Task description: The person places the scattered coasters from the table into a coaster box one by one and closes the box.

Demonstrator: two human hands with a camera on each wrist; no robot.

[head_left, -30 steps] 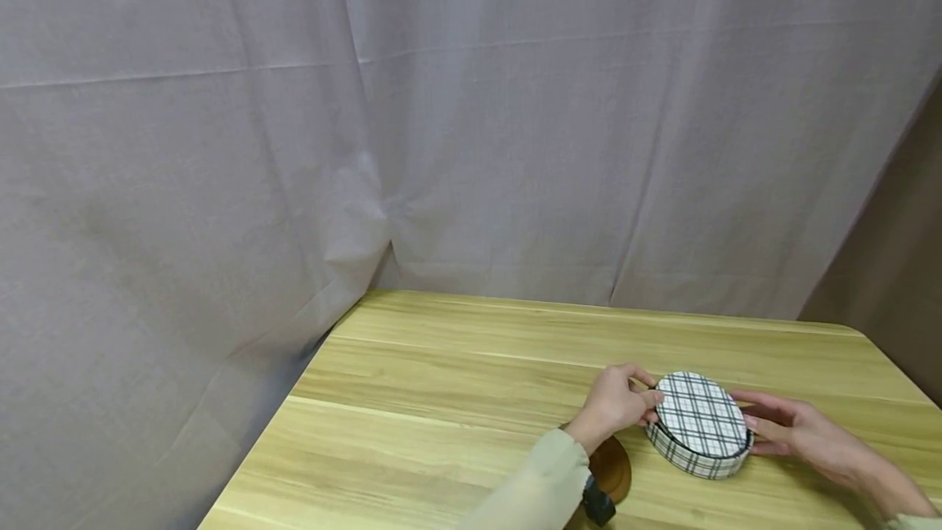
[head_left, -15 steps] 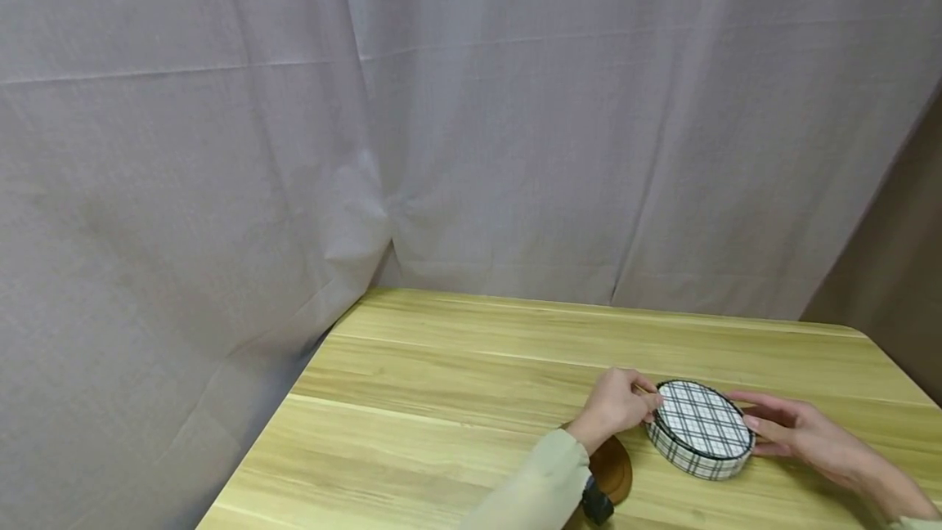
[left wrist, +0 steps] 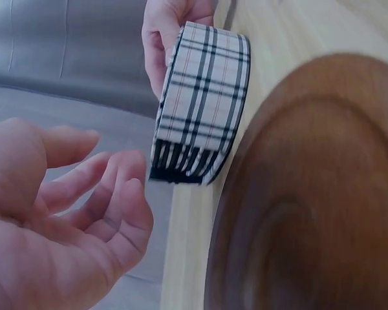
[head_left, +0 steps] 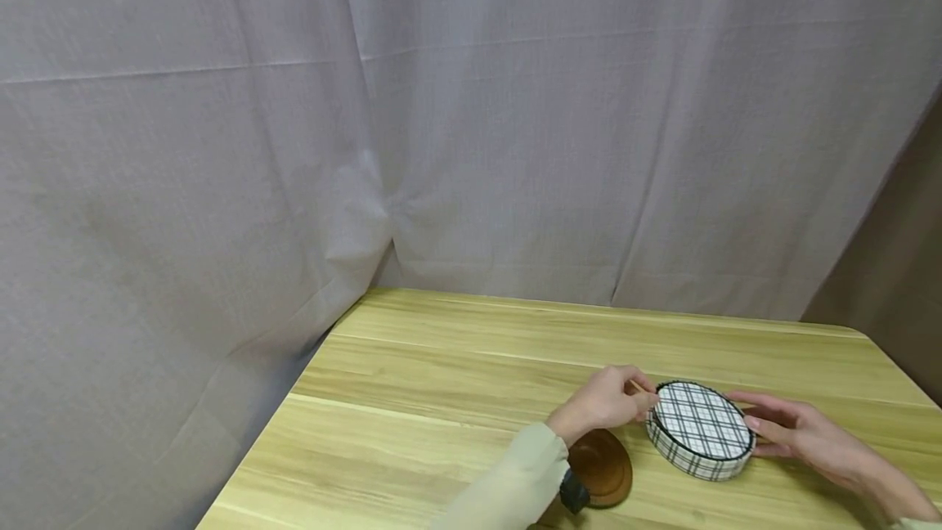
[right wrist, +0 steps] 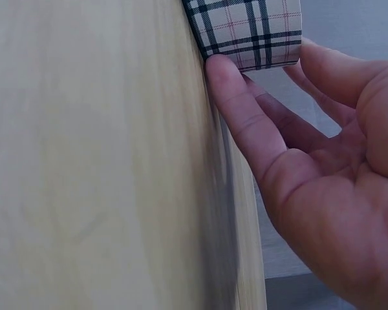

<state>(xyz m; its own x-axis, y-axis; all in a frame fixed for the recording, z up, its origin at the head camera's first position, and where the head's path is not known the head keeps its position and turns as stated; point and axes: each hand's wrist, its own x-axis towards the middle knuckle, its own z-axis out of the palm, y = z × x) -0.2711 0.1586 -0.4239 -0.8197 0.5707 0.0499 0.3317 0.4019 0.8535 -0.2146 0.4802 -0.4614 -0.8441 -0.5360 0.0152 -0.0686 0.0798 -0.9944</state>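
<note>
So I've got this little round plaid box (head_left: 699,430) sitting flat on the wooden table (head_left: 456,399), toward the near right part, lid on. My right hand (head_left: 798,432) is up against its right side, fingers (right wrist: 242,110) pretty much straight and just touching the box wall down near the tabletop, thumb resting by the upper edge, not really clamped around anything. My left hand (head_left: 603,401) is on the other side, at the box's left rim. From the wrist view those fingers (left wrist: 110,194) are loosely curled and sitting a bit apart from the box, holding nothing; from the head view I honestly can't tell if a fingertip brushes the rim or not. Just beside the box on the left, under my left wrist, there's a dark brown wooden dish (head_left: 599,469), close to the box. Grey curtain (head_left: 294,145) hangs behind the table.
</note>
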